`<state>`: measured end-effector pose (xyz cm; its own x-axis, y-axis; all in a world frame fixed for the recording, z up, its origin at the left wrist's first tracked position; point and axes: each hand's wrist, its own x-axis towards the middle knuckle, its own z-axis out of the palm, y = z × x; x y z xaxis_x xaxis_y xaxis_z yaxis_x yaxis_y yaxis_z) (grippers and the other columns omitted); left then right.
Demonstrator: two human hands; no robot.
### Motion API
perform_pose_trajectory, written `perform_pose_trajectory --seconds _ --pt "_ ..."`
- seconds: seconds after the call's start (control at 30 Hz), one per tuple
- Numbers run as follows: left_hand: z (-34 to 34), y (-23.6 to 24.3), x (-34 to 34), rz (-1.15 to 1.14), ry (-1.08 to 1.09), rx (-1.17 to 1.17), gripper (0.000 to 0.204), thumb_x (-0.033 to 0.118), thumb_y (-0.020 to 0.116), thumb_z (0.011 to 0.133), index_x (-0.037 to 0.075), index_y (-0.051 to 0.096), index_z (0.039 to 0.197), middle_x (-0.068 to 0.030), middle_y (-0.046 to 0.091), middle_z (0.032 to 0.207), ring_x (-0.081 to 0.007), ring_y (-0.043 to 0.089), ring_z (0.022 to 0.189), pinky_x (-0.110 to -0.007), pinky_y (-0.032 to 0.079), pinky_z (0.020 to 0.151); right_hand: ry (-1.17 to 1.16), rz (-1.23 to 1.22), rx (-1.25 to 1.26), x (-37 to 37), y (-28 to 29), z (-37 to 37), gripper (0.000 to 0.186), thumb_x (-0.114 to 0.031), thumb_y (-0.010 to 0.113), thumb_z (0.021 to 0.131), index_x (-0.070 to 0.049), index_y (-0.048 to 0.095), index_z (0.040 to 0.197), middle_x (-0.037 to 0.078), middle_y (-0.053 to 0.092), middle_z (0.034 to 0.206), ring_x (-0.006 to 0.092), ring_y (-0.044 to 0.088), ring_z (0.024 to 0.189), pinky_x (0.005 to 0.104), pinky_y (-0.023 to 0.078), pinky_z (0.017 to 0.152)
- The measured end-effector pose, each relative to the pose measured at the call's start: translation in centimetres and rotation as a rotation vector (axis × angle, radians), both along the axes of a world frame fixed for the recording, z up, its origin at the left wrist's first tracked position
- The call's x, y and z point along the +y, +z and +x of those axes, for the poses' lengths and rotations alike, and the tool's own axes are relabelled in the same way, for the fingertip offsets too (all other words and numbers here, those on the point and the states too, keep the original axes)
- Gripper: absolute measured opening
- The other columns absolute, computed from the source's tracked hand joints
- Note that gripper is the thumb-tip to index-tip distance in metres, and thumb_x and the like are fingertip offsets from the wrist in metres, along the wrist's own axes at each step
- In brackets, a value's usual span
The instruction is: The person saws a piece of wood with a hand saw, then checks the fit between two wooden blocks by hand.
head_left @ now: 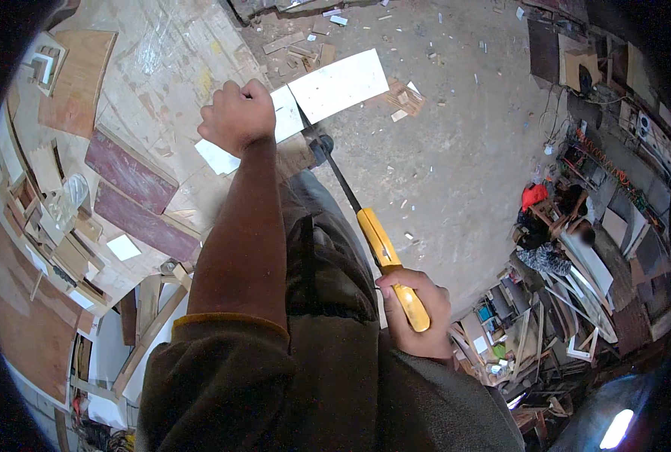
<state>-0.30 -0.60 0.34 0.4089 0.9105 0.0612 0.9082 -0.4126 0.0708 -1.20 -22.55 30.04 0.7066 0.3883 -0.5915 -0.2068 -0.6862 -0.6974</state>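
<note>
1 left fist [237, 117] over flat white board [343, 87], right hand [420, 313] gripping yellow-handled saw [377, 237]

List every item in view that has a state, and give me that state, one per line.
Left hand: curled into a fist over the white board.
Right hand: closed around the saw's handle.
Yellow-handled saw: held, its far end at the board.
White board: jutting past the table edge; cut depth unclear.
Maroon boards: lying side by side.
Floor: littered with scraps.
Lamp: lit.
</note>
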Motion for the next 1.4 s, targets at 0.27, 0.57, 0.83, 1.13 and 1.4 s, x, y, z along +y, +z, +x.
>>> perform_pose_trajectory --seconds 0.27,0.57,0.83,1.13,1.4 --pt "-0.1 0.0 -0.1 -0.005 -0.004 -0.027 0.022 0.028 0.055 0.078 0.01 0.065 0.07 -0.0074 0.066 0.075 -0.0349 0.061 0.075 -0.05 0.04 0.067 0.002 -0.035 0.014 -1.1 -0.2 -0.7 0.019 -0.002 0.068 0.088 -0.009 0.067 0.106 0.011 0.072 0.093 0.0225 0.071 0.072 0.0295 0.053 0.068" --pt "-0.1 0.3 -0.2 -0.028 -0.01 -0.003 0.021 0.027 0.056 0.077 0.01 0.066 0.071 -0.0076 0.066 0.076 -0.0345 0.06 0.075 -0.049 0.039 0.067 -0.009 0.045 0.033 1.3 -2.5 1.0 0.018 0.002 0.063 0.09 -0.006 0.065 0.107 0.01 0.071 0.091 0.0137 0.068 0.072 0.0243 0.05 0.066" --pt "0.4 0.6 -0.2 -0.042 -0.012 -0.021 0.023 0.029 0.055 0.081 0.01 0.063 0.071 -0.0089 0.066 0.076 -0.0359 0.062 0.076 -0.051 0.041 0.068 0.022 0.027 -0.025 2.5 -1.5 1.7 0.02 0.001 0.062 0.092 -0.007 0.064 0.11 0.009 0.07 0.092 0.0097 0.066 0.077 0.0229 0.049 0.069" --pt "0.4 1.1 -0.1 -0.112 0.013 0.008 0.025 0.03 0.053 0.081 0.01 0.069 0.077 -0.0078 0.069 0.084 -0.033 0.062 0.085 -0.05 0.042 0.074 0.015 0.007 0.076 2.3 0.4 4.2 0.023 0.0 0.061 0.093 -0.009 0.063 0.114 0.007 0.071 0.097 0.0108 0.067 0.082 0.0254 0.051 0.072" --pt "0.8 1.6 0.0 -0.159 0.044 0.033 0.025 0.029 0.054 0.081 0.01 0.068 0.075 -0.0072 0.068 0.082 -0.033 0.062 0.082 -0.049 0.041 0.074 0.043 -0.05 0.131 2.6 1.6 4.6 0.021 0.001 0.062 0.092 -0.008 0.063 0.111 0.009 0.068 0.088 0.0131 0.064 0.076 0.0259 0.05 0.07"
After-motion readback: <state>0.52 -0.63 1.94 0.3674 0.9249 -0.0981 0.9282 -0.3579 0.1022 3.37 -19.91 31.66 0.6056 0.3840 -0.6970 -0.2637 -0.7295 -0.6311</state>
